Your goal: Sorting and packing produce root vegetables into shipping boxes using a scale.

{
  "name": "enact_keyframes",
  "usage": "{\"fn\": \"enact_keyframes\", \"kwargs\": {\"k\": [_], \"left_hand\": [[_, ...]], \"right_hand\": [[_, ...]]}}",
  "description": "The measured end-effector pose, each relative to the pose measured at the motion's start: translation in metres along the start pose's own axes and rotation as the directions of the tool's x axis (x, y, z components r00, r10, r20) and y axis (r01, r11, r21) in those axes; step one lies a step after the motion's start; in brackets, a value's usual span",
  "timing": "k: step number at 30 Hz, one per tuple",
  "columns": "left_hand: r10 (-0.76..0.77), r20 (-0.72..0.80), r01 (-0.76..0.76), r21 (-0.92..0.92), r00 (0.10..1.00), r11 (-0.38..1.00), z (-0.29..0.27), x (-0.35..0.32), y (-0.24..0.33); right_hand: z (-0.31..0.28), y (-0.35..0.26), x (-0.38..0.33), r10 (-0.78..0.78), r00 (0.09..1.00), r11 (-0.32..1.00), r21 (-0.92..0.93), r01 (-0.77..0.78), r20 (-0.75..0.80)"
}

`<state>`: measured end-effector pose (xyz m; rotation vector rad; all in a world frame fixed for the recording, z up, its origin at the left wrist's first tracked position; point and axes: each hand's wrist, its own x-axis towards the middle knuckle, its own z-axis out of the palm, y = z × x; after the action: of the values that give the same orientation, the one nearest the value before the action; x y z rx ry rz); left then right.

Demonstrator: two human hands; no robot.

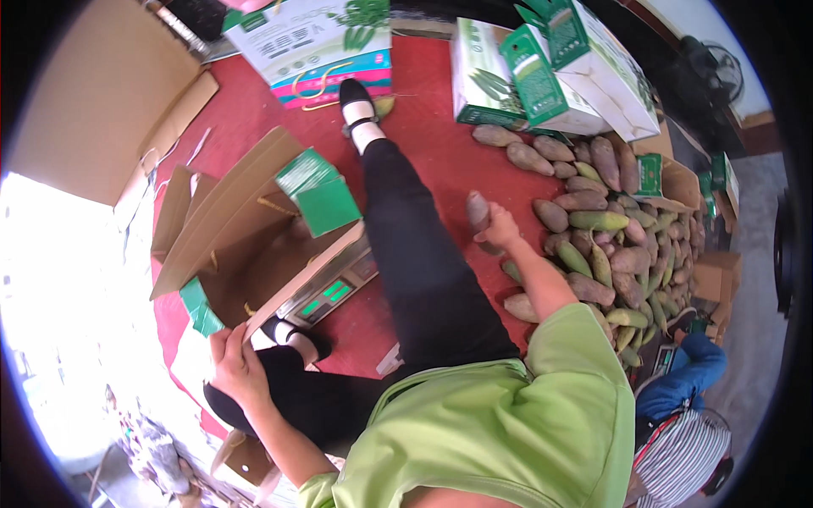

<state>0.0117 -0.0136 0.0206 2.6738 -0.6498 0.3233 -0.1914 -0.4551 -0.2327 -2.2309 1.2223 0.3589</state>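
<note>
My right hand [500,229] is closed round a purple-brown oblong fruit [478,210], held over the red floor covering between my leg and a big pile of such fruits. The pile [614,254] mixes purple-brown and green ones. On the left, my left hand [239,368] grips the near edge of an open cardboard box [288,284] with green printed flaps. The box rests on a scale [330,292] whose display is lit green. Shadow hides most of the box's inside.
White and green printed cartons [533,76] stand beyond the pile. Gift boxes with yellow cords [313,51] lie at the far side. A large brown carton [110,93] is at the far left. Another person [682,423] sits at the lower right.
</note>
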Motion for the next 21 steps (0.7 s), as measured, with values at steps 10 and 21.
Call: {"fn": "enact_keyframes", "kwargs": {"k": [10, 21], "left_hand": [[-0.002, 0.009, 0.001, 0.054, 1.0, 0.999, -0.007, -0.001, -0.004], [0.054, 0.008, -0.054, 0.028, 0.999, 0.998, -0.008, 0.0, -0.004]], "right_hand": [[-0.167, -0.19, -0.054, -0.513, 0.801, 0.483, 0.667, 0.568, -0.31], [-0.13, -0.406, -0.119, -0.983, 0.18, 0.159, 0.289, 0.944, -0.046]]}}
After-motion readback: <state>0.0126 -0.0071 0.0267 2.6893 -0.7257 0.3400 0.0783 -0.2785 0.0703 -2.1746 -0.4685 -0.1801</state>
